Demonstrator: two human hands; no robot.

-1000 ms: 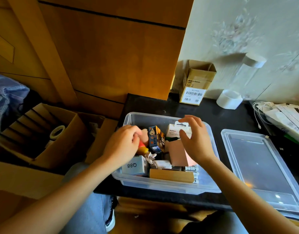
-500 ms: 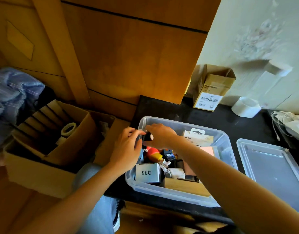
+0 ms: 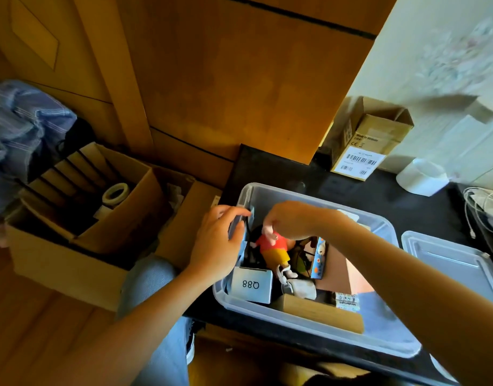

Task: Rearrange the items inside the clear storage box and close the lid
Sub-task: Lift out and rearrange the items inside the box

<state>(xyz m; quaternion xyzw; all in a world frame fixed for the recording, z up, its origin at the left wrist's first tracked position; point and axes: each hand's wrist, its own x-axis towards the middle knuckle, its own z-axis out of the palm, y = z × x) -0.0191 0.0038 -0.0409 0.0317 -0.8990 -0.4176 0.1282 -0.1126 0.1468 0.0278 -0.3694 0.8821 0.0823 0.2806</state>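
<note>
At nine o'clock a blue cloth (image 3: 14, 135) lies bunched beside an open cardboard box (image 3: 72, 263) on the floor, with a roll of tape (image 3: 115, 192) inside it. Moving toward the centre, the left hand (image 3: 216, 246) reaches over the left wall of the clear storage box (image 3: 309, 327), its fingers and thumb curled round a flat grey item (image 3: 237, 229) that stands against that wall. Just to its right, the right hand (image 3: 292, 220) hangs over the box with fingertips pinched on the head of a toy figure (image 3: 273, 250) in a red top and yellow shorts, which sits tilted among the other contents. At six o'clock inside the box stand a grey box marked Q88 (image 3: 251, 285) and a wooden block (image 3: 320, 314) against the near wall; a small printed carton (image 3: 319, 259) stands upright to the right of the figure. The storage box rests on a black tabletop (image 3: 365, 193). At three o'clock its lid (image 3: 451, 263) lies flat on the table, just beside the box and off it. At one o'clock stand an open brown carton (image 3: 370, 140) with a barcode label and a white roll (image 3: 421, 176).
</note>
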